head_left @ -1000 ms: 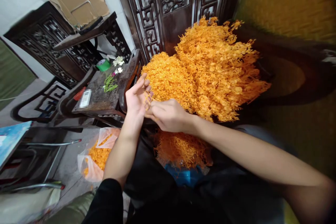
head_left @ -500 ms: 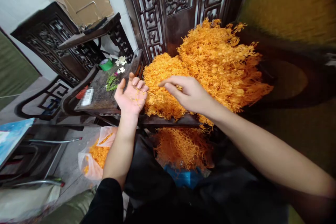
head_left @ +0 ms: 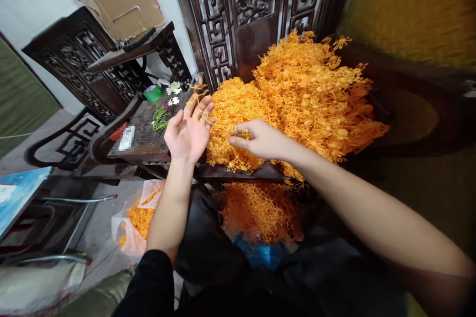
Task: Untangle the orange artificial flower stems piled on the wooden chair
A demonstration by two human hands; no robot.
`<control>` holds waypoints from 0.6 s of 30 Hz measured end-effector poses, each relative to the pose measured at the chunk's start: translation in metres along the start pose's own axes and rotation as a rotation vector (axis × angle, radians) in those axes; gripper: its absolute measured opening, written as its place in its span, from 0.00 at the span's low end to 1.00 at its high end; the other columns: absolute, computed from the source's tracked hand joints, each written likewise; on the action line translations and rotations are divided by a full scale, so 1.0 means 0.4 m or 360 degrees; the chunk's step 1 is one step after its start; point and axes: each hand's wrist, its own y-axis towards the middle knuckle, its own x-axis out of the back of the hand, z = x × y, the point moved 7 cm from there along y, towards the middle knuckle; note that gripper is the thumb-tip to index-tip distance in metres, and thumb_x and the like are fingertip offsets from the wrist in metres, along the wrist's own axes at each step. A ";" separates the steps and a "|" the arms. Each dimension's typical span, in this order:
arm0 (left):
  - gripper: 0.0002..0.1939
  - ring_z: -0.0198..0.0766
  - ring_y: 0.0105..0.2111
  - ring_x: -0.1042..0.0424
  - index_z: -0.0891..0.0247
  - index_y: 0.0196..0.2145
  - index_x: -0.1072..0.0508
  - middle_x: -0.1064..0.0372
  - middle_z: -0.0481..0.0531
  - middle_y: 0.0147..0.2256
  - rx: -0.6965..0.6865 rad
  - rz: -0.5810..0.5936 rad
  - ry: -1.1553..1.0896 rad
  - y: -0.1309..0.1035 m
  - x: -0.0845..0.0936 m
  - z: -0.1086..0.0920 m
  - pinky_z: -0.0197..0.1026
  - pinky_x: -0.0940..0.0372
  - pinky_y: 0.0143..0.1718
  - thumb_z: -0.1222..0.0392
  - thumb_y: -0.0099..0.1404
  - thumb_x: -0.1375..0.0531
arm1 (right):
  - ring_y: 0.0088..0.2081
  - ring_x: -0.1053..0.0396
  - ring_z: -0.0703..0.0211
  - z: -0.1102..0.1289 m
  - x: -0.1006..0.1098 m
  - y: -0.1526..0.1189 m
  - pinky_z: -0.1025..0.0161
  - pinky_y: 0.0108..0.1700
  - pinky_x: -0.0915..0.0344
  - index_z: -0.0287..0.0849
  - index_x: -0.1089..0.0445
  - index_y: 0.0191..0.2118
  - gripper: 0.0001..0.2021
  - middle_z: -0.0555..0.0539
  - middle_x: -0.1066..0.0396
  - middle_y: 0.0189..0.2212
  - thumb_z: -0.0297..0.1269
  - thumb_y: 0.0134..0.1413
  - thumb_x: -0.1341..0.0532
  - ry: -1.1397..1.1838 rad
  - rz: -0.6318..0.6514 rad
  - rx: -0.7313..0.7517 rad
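My left hand (head_left: 191, 131) is raised palm up, fingers spread, in front of the orange heap. A thin, branched orange sprig (head_left: 199, 101) shows at its fingertips, apparently loose rather than gripped; the palm is bare. My right hand (head_left: 255, 137) hovers palm down at the front of the heap of orange sprigs (head_left: 308, 89), thumb and fingers curled together around a bit of orange. Exactly how much it pinches is hard to make out against the heap. The heap's sprigs have thin stems and star-like heads, and lie on a dark wooden seat (head_left: 260, 172) with a carved back.
Below the seat, more orange stems (head_left: 262, 213) fill a container with blue (head_left: 262, 255) at its base. A plastic bag (head_left: 130, 235) of orange pieces stands on the floor. Green tape (head_left: 153, 92), white flowers (head_left: 173, 89) and green stems (head_left: 160, 118) lie on a side table (head_left: 143, 143).
The thin sprig has gone from my left palm up to the fingertips, and that hand has opened wider. My right hand has lowered slightly toward the front of the heap, fingers more curled.
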 end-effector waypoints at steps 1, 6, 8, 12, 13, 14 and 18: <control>0.23 0.49 0.54 0.26 0.62 0.49 0.25 0.26 0.62 0.53 0.0058 0.0067 0.0051 0.001 -0.004 0.005 0.46 0.29 0.48 0.41 0.67 0.40 | 0.34 0.28 0.57 -0.002 0.013 0.000 0.58 0.41 0.36 0.39 0.21 0.38 0.12 0.46 0.21 0.35 0.42 0.63 0.38 0.0115 -0.0027 -0.0006; 0.34 0.36 0.37 0.23 0.61 0.54 0.29 0.23 0.54 0.41 0.0395 0.0168 0.0492 -0.021 0.013 0.071 0.36 0.32 0.38 0.56 0.52 0.23 | 0.19 0.37 0.62 -0.024 0.013 -0.009 0.60 0.28 0.40 0.42 0.25 0.42 0.19 0.54 0.34 0.17 0.55 0.63 0.38 0.0559 0.0100 -0.0141; 0.34 0.32 0.31 0.25 0.61 0.52 0.28 0.24 0.49 0.36 0.0439 0.0114 0.0573 -0.029 0.022 0.091 0.33 0.35 0.33 0.60 0.50 0.22 | 0.16 0.39 0.63 -0.030 -0.001 -0.013 0.62 0.23 0.45 0.42 0.25 0.43 0.20 0.56 0.36 0.14 0.56 0.63 0.38 0.0584 0.0186 -0.0207; 0.28 0.25 0.21 0.35 0.62 0.44 0.29 0.30 0.43 0.28 0.0482 -0.0014 0.0559 -0.035 0.027 0.106 0.31 0.45 0.22 0.59 0.49 0.22 | 0.17 0.31 0.62 -0.022 -0.012 -0.013 0.62 0.25 0.40 0.40 0.25 0.40 0.20 0.52 0.31 0.16 0.56 0.62 0.37 0.0542 0.0187 -0.0159; 0.27 0.24 0.19 0.39 0.62 0.41 0.30 0.31 0.42 0.27 0.0491 -0.0041 0.0560 -0.035 0.029 0.106 0.31 0.49 0.20 0.59 0.48 0.22 | 0.18 0.30 0.61 -0.019 -0.011 -0.011 0.61 0.26 0.37 0.40 0.24 0.39 0.20 0.52 0.30 0.17 0.56 0.62 0.37 0.0551 0.0165 -0.0127; 0.26 0.23 0.18 0.42 0.62 0.40 0.30 0.32 0.41 0.26 0.0497 -0.0056 0.0566 -0.035 0.031 0.105 0.31 0.52 0.19 0.59 0.48 0.22 | 0.19 0.30 0.62 -0.018 -0.011 -0.010 0.61 0.28 0.35 0.40 0.24 0.38 0.20 0.52 0.29 0.18 0.56 0.62 0.37 0.0562 0.0138 -0.0104; 0.26 0.22 0.17 0.45 0.62 0.39 0.31 0.35 0.40 0.24 0.0567 -0.0030 0.0666 -0.039 0.039 0.108 0.32 0.56 0.17 0.58 0.48 0.22 | 0.22 0.27 0.60 -0.035 -0.012 -0.009 0.59 0.30 0.30 0.40 0.22 0.36 0.20 0.46 0.22 0.27 0.55 0.60 0.36 0.0633 0.0087 -0.0182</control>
